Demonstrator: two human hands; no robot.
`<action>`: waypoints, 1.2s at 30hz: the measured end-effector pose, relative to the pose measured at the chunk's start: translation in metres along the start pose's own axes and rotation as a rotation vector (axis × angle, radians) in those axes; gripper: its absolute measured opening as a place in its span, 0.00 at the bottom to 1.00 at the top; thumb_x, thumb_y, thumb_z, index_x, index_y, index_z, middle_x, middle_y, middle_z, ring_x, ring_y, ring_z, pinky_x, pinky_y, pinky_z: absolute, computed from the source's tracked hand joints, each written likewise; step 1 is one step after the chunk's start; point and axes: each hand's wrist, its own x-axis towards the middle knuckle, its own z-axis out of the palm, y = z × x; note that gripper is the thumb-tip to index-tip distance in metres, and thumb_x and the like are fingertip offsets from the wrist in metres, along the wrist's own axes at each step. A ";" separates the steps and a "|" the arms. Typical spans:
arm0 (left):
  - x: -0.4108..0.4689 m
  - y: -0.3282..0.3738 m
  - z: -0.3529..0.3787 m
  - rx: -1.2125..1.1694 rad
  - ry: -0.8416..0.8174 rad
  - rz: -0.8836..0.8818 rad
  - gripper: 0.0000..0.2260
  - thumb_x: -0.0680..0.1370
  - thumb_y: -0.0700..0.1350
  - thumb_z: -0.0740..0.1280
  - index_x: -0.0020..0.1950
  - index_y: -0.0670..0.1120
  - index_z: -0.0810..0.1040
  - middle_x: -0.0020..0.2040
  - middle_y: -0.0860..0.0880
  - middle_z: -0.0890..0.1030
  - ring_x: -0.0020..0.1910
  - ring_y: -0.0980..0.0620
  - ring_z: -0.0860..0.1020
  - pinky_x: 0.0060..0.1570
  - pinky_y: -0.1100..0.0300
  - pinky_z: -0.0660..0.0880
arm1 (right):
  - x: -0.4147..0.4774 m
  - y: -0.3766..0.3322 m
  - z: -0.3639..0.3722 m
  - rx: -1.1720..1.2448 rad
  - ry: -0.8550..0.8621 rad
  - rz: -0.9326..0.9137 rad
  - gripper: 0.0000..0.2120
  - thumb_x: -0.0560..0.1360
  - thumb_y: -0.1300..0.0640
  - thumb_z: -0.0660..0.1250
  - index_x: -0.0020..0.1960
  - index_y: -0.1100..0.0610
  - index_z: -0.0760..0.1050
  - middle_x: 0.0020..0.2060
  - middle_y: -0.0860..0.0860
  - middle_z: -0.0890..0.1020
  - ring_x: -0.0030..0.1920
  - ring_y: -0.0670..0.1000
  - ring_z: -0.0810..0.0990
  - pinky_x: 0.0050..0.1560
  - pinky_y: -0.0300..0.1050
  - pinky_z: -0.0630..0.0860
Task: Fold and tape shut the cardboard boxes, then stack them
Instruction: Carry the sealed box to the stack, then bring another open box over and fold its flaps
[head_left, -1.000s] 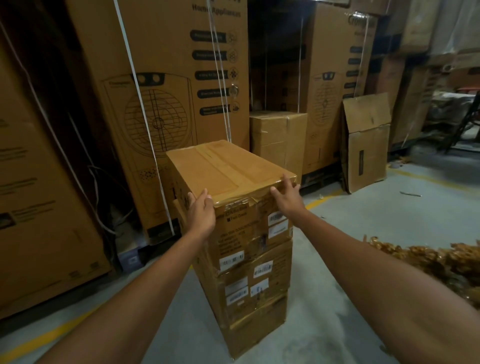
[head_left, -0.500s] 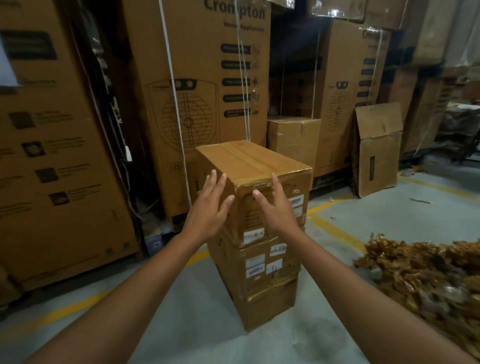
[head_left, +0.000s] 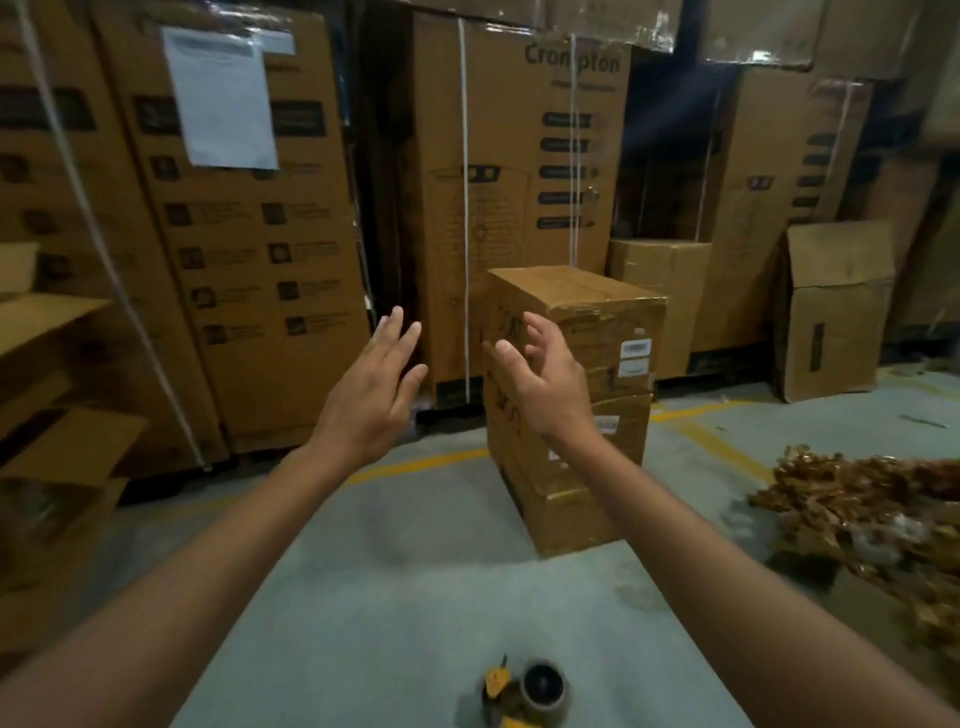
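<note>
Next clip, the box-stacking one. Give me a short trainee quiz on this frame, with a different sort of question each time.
1. True or false: the left hand and the right hand are both open and hold nothing.
2. Fill in: the top box of the stack has its flaps ____ (open or closed).
3. Pick one. The tape dispenser lies: A, on the top box; B, on the floor near the person; C, in the right hand.

Key: 1 true; 2 closed; 3 B.
</note>
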 end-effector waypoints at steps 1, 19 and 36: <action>-0.023 0.005 -0.015 0.017 0.005 -0.005 0.24 0.85 0.50 0.55 0.81 0.48 0.57 0.82 0.53 0.49 0.80 0.58 0.45 0.73 0.62 0.51 | -0.018 -0.014 0.003 -0.003 -0.019 -0.016 0.28 0.80 0.45 0.65 0.77 0.51 0.63 0.73 0.51 0.71 0.70 0.51 0.72 0.63 0.46 0.72; -0.229 -0.061 -0.276 0.389 0.143 -0.336 0.21 0.85 0.52 0.54 0.76 0.46 0.68 0.82 0.50 0.51 0.80 0.54 0.49 0.75 0.51 0.57 | -0.139 -0.209 0.190 0.115 -0.398 -0.204 0.28 0.79 0.47 0.68 0.75 0.50 0.64 0.67 0.50 0.75 0.60 0.47 0.77 0.56 0.45 0.78; -0.181 -0.346 -0.370 0.845 0.160 -0.794 0.19 0.83 0.55 0.59 0.71 0.49 0.72 0.80 0.42 0.58 0.80 0.40 0.45 0.76 0.41 0.47 | -0.037 -0.233 0.480 0.030 -0.829 -0.459 0.26 0.80 0.54 0.68 0.76 0.51 0.65 0.71 0.49 0.72 0.70 0.50 0.71 0.65 0.45 0.71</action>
